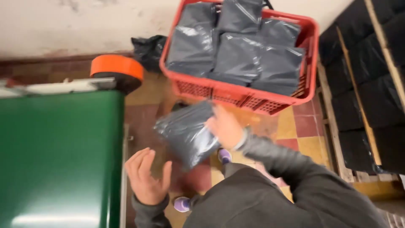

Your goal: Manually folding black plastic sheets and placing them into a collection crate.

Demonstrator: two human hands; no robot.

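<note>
Head camera, looking down: a person's right hand [225, 126] grips a grey plastic package [187, 133], fingers clamped on its right edge. The package is blurred, its long axis tilted from upper left to lower right, one corner pointing down toward the tiled floor [303, 126]. The left hand [145, 177] hangs below and left of the package, palm up, fingers spread apart and holding nothing. Just above the right hand's fingers stands a red plastic crate [236, 95] stacked with similar grey packages [236, 50]. Left of the left hand's fingers runs a green conveyor belt [59, 156] with an orange roller [117, 67] at its end. Dark packages line a wooden rack [371, 139] far right.
</note>
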